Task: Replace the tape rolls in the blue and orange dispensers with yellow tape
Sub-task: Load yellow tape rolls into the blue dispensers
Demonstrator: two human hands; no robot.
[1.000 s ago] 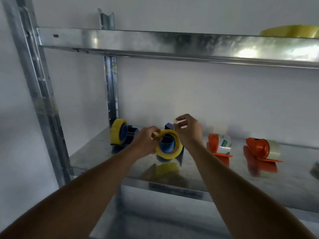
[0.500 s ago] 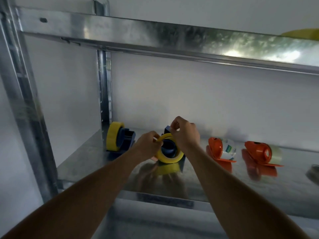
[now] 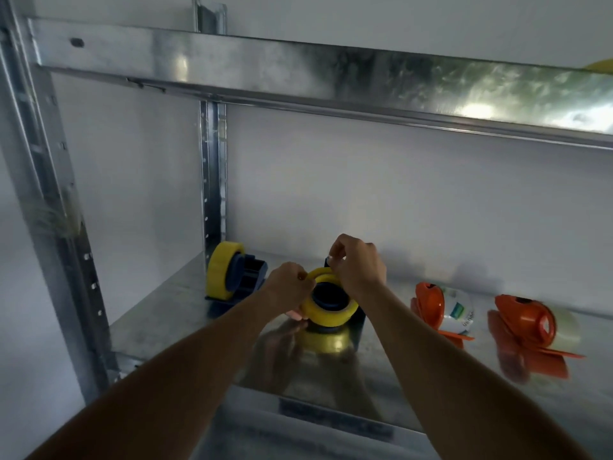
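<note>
Yellow glossy tape roll (image 3: 331, 314) seated around the dark blue hub of a blue plastic dispenser (image 3: 360, 322), near the middle of the galvanised metal shelf (image 3: 185, 313) and just in front of the white back wall. Left hand (image 3: 288, 288) curled at the roll's left rim, fingertips pinching its upper left edge; lower fingers tucked under the roll's side. Right hand (image 3: 360, 265) curled over the top right of the same roll, thumb and forefinger pinched together just above it on what looks like a loose clear strip of tape, too faint to tell for certain. Dispenser body mostly hidden behind both hands, only a dark blue edge showing at the right and a tip behind the right hand. Yellow reflection of the roll on the shelf surface directly below. To the left, near the rear upright post, a second blue plastic dispenser (image 3: 248, 282) standing upright and already carrying a matte yellow tape roll (image 3: 221, 273). To the right, well apart from the hands, two orange plastic dispensers lying on their sides: nearer orange dispenser (image 3: 429, 303) with a clear roll bearing a green-and-white label, farther orange dispenser (image 3: 527, 322) with a plain clear roll. Edge of something yellow (image 3: 601, 66) just visible on the upper shelf, top right.
</note>
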